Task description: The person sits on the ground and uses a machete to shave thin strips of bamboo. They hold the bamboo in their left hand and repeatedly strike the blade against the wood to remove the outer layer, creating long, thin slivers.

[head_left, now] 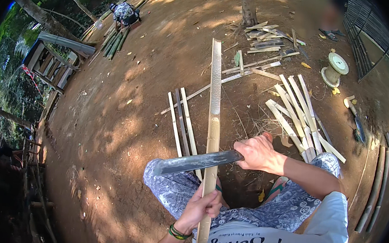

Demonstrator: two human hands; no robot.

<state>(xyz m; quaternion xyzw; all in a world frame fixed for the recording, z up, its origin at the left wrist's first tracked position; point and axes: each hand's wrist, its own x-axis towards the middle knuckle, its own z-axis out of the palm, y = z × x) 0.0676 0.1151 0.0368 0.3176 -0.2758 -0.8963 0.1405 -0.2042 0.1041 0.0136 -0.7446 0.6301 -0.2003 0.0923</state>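
A long split bamboo strip (215, 93), pale and hollowed on its inner face, stands lengthwise in front of me. My left hand (202, 208) is closed round its lower part, near my lap. My right hand (257, 153) grips a machete (186, 163), whose handle is hidden in the fist. The dark, broad blade lies across the strip above my left hand, its far end over my left knee. Whether the edge touches the bamboo I cannot tell. Beyond the left knee, thin bamboo slats (186, 121) lie on the soil.
Several split strips (297, 112) lie beside my right knee. Farther off are a bamboo pile (268, 40) by a tree trunk (248, 8), a spool (335, 69), and another blade (359, 129). A person (124, 13) bends over green poles (113, 44); bamboo poles (376, 183) lie right.
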